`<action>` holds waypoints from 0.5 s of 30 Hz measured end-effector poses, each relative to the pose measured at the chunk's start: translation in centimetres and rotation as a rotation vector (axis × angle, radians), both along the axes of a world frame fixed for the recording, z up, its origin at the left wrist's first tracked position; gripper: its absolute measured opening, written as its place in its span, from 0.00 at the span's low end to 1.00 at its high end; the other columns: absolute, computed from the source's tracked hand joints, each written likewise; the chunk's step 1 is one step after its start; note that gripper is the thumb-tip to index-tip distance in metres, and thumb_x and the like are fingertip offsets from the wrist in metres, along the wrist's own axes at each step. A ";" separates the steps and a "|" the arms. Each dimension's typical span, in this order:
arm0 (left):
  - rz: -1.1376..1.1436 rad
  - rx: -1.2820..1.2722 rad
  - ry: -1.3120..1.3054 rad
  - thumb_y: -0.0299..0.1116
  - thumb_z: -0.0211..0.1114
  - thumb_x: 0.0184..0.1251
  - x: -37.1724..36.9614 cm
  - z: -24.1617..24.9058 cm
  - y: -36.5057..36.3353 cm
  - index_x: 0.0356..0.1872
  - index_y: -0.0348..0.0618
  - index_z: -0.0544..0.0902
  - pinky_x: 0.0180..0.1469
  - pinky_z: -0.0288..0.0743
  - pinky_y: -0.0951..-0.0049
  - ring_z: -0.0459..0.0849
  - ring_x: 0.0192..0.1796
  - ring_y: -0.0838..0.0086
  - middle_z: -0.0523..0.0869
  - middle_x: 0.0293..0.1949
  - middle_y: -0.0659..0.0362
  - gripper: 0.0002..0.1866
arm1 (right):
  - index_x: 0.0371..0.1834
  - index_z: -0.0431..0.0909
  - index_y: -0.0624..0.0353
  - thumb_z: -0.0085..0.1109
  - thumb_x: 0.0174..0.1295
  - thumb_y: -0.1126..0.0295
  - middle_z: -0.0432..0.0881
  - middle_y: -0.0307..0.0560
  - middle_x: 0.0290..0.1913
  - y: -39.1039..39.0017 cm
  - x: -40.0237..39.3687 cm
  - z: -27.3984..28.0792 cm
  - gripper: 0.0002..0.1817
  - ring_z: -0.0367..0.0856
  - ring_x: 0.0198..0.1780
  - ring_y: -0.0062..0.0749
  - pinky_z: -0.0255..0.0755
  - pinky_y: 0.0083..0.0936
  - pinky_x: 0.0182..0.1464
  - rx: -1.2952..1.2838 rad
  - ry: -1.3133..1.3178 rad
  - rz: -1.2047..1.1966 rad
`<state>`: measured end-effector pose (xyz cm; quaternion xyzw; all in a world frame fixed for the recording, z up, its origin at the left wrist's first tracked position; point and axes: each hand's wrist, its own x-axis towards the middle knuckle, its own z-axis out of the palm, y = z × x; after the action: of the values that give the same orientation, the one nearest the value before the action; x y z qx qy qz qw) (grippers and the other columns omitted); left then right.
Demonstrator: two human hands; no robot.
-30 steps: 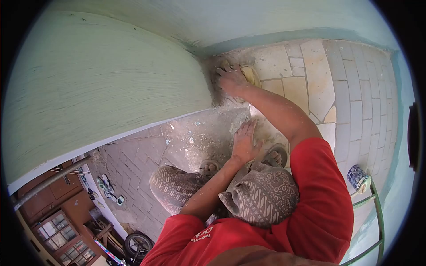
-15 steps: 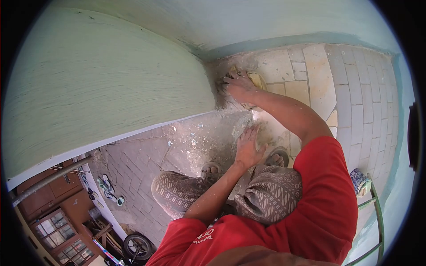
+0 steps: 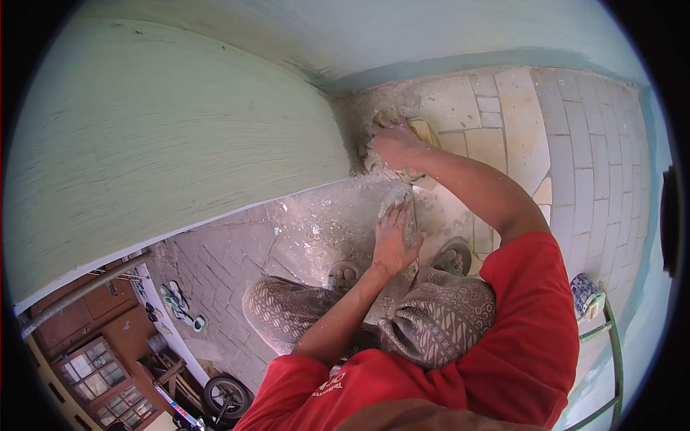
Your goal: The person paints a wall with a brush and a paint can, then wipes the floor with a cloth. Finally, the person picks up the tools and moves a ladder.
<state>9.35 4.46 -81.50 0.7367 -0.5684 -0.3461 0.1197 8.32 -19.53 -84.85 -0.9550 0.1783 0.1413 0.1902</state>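
My right hand [image 3: 394, 146] presses a crumpled, dirty yellow-brown cloth [image 3: 425, 132] onto the tiled step, close to the corner of the green wall. Its fingers curl over the cloth, and part of the cloth is hidden under the palm. Nearer to me, my left hand [image 3: 394, 243] lies with fingers outstretched against the dusty step edge, holding nothing. Pale dust and small chips [image 3: 309, 223] are scattered on the grey floor to the left of that hand.
A light green wall [image 3: 180, 136] rises close on the left. My sandalled feet [image 3: 453, 257] stand just below the step. At right are a patterned container [image 3: 587, 297] and a green metal rail [image 3: 613, 345]. Slippers [image 3: 178, 305] and a wheel [image 3: 226, 396] lie lower left.
My left hand has shifted slightly to the left along the step edge. My right hand stays on the cloth, while the whole view has moved a little.
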 end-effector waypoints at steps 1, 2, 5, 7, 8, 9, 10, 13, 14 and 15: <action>0.011 0.043 0.006 0.45 0.71 0.65 0.1 0.1 -0.3 0.81 0.43 0.62 0.80 0.55 0.45 0.60 0.81 0.46 0.69 0.77 0.45 0.45 | 0.55 0.89 0.50 0.58 0.69 0.63 0.73 0.44 0.76 -0.9 0.9 0.8 0.16 0.62 0.81 0.50 0.55 0.63 0.75 0.000 -0.123 -0.169; 0.023 0.089 0.014 0.45 0.71 0.65 0.0 0.1 -0.3 0.81 0.43 0.62 0.80 0.55 0.45 0.59 0.82 0.46 0.68 0.78 0.46 0.45 | 0.55 0.89 0.49 0.57 0.70 0.63 0.73 0.44 0.75 -1.5 1.9 1.0 0.16 0.62 0.81 0.49 0.55 0.63 0.75 0.002 -0.240 -0.338; -0.042 0.076 0.024 0.45 0.71 0.65 -0.6 -1.0 0.2 0.81 0.43 0.62 0.80 0.54 0.45 0.58 0.82 0.47 0.66 0.79 0.46 0.45 | 0.56 0.89 0.48 0.56 0.71 0.64 0.72 0.45 0.76 -2.6 4.9 -0.8 0.16 0.62 0.80 0.49 0.54 0.67 0.75 -0.149 -0.160 -0.332; -0.071 0.050 0.013 0.45 0.71 0.65 -0.8 -1.0 0.4 0.81 0.43 0.62 0.80 0.54 0.45 0.58 0.82 0.47 0.66 0.79 0.46 0.45 | 0.56 0.89 0.48 0.56 0.71 0.64 0.72 0.45 0.77 -1.5 4.0 -0.5 0.16 0.63 0.80 0.49 0.54 0.67 0.75 -0.134 -0.123 -0.297; -0.091 0.027 0.003 0.45 0.71 0.65 -0.7 -0.9 0.6 0.81 0.43 0.62 0.80 0.54 0.45 0.58 0.82 0.47 0.66 0.79 0.46 0.45 | 0.57 0.89 0.47 0.56 0.71 0.64 0.72 0.45 0.77 -0.6 3.5 -0.2 0.16 0.64 0.79 0.49 0.55 0.67 0.75 -0.115 -0.086 -0.253; -0.093 0.024 -0.005 0.45 0.71 0.65 -0.5 -0.4 0.7 0.81 0.43 0.62 0.80 0.54 0.45 0.58 0.82 0.47 0.66 0.79 0.46 0.45 | 0.57 0.89 0.47 0.56 0.71 0.64 0.72 0.45 0.77 0.5 2.3 -0.6 0.16 0.64 0.79 0.49 0.55 0.67 0.75 -0.117 -0.093 -0.255; -0.083 0.030 0.001 0.45 0.71 0.65 -0.3 0.1 0.7 0.81 0.43 0.62 0.80 0.55 0.45 0.58 0.82 0.47 0.66 0.79 0.46 0.45 | 0.57 0.88 0.47 0.57 0.71 0.65 0.72 0.44 0.77 1.7 0.4 -1.7 0.16 0.64 0.79 0.49 0.56 0.67 0.74 -0.098 -0.116 -0.186; -0.060 0.035 0.000 0.45 0.71 0.65 0.5 0.5 0.3 0.81 0.43 0.62 0.80 0.55 0.44 0.59 0.82 0.47 0.67 0.79 0.46 0.45 | 0.58 0.87 0.47 0.57 0.69 0.66 0.71 0.43 0.78 0.8 -0.7 -0.1 0.17 0.64 0.79 0.49 0.58 0.67 0.73 -0.021 -0.087 -0.164; -0.047 0.049 -0.004 0.45 0.71 0.65 0.7 0.4 0.4 0.81 0.44 0.62 0.80 0.55 0.44 0.59 0.82 0.47 0.67 0.78 0.46 0.45 | 0.59 0.87 0.47 0.58 0.69 0.67 0.70 0.42 0.78 0.5 -0.8 0.7 0.17 0.64 0.79 0.49 0.58 0.67 0.73 0.052 -0.033 -0.211; -0.051 0.057 0.004 0.45 0.71 0.65 0.5 0.2 0.4 0.81 0.44 0.62 0.80 0.55 0.44 0.59 0.82 0.47 0.67 0.78 0.46 0.45 | 0.59 0.87 0.47 0.58 0.69 0.67 0.70 0.42 0.78 -0.6 -0.4 0.4 0.17 0.64 0.79 0.49 0.58 0.67 0.73 0.059 -0.026 -0.215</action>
<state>9.89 4.86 -81.29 0.7246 -0.5765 -0.3666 0.0908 7.97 -20.13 -84.45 -0.9261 0.2730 0.1131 0.2346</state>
